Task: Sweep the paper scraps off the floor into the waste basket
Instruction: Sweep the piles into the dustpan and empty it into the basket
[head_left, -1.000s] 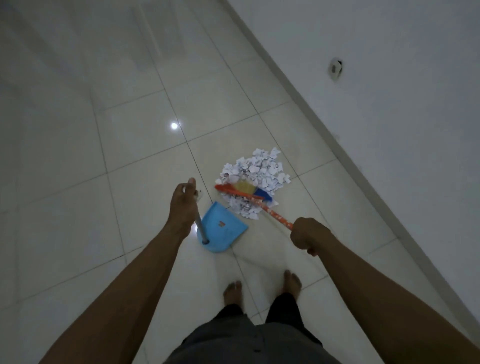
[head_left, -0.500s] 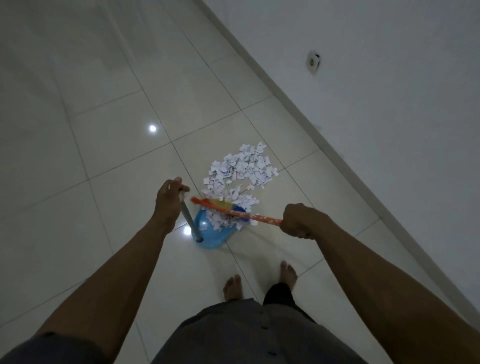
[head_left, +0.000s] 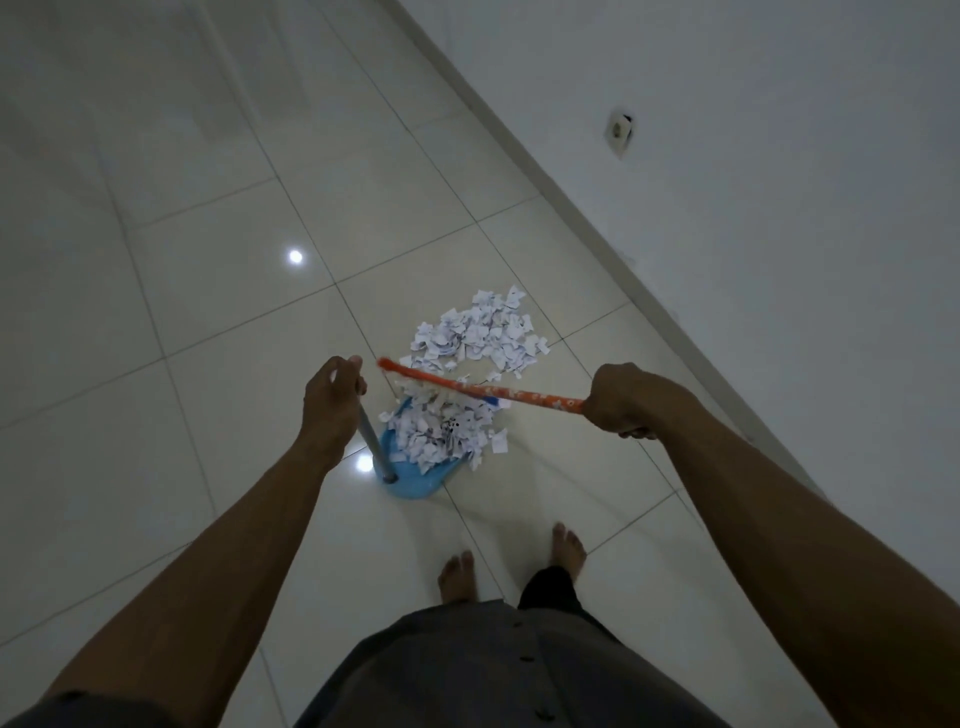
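Both arms reach down, left hand (head_left: 332, 400) gripping the dustpan handle (head_left: 372, 436), right hand (head_left: 621, 397) the broom handle (head_left: 524, 395)

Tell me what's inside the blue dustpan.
White paper scraps fill the blue dustpan, heaped up to the broom at its mouth. They cover most of its floor, so anything beneath them is hidden.

The left hand (head_left: 332, 400) gripped the dustpan (head_left: 415, 475) handle; the right hand (head_left: 621, 397) held the broom (head_left: 483, 392) over paper scraps (head_left: 480, 332) on tiled floor (head_left: 218, 249)

Single head cam, wide-angle, close, tilted steeply down & fwd over tiled floor (head_left: 218, 322); wall (head_left: 779, 218) to right.
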